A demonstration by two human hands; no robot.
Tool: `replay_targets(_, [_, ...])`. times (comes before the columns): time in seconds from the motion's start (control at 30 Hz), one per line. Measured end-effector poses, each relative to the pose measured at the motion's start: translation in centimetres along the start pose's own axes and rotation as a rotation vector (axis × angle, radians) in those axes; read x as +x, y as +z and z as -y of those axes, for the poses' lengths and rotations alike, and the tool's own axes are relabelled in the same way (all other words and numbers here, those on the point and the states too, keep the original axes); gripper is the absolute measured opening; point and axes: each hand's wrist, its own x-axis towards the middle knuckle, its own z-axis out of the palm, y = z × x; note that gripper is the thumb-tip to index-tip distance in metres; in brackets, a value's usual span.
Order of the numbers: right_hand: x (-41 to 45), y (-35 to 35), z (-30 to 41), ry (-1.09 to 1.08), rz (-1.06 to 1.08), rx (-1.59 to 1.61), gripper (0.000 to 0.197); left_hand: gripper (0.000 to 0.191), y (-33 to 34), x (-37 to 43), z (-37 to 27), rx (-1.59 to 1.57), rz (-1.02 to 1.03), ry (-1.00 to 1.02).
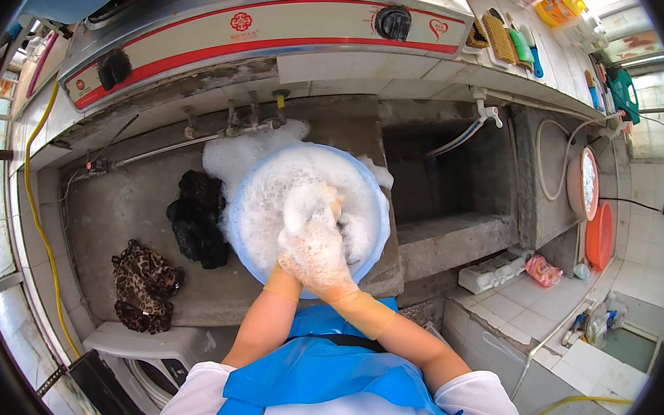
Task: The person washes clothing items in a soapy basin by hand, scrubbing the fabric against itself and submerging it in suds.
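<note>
A light blue plastic basin (383, 235) full of white suds (266, 193) stands on the concrete counter. Thin yellowish rubber gloves cover both my hands, which are pressed together over the basin. My right hand (325, 259) lies across my left hand (291, 258), and thick foam coats both. Foam hides most of the fingers and whatever may be between them. A pale, foamy lump (309, 203) rises just beyond my knuckles; I cannot tell if it is cloth or gloved fingers. Left of the basin lie a wet black garment (199, 220) and a crumpled leopard-print garment (147, 286).
A gas stove (300, 20) spans the back, above a metal pipe (167, 150) with valves. Right of the basin is a deep concrete sink (446, 169) with a white tap (488, 113). Scrubbing brushes (500, 39) line the back right ledge. An orange-red basin (599, 235) leans at right.
</note>
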Motion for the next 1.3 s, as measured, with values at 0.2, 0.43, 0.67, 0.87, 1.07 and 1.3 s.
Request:
replay_targets(0.2, [-3.5,15.6,-8.5,0.096,-0.192,-0.399,0.018,0.029,2.6,0.2,2.7,0.227,-0.304,0.122])
replay_targets(0.43, [0.7,5.9,-2.0,0.105,0.337,0.199,0.012,0.015,1.3,-1.9,0.0,0.040,-0.269,-0.099])
replay_targets(0.67, [-1.8,16.1,-8.8,0.380,0.296,0.161,0.030,0.043,-0.2,1.1,0.3,0.262,-0.536,0.206])
replay_targets(0.87, [-1.1,0.7,0.8,0.061,-0.049,0.562,0.036,0.043,-1.7,0.5,-0.3,0.325,-0.014,0.164])
replay_targets(1.07, [-2.6,12.7,-7.6,0.241,-0.163,-0.090,0.033,0.026,2.6,-0.5,2.6,0.760,-0.367,0.205])
replay_targets(1.3, [-1.9,6.2,-0.4,-0.015,-0.266,0.446,0.019,0.026,-3.6,-0.2,-0.4,-0.454,0.375,-0.335])
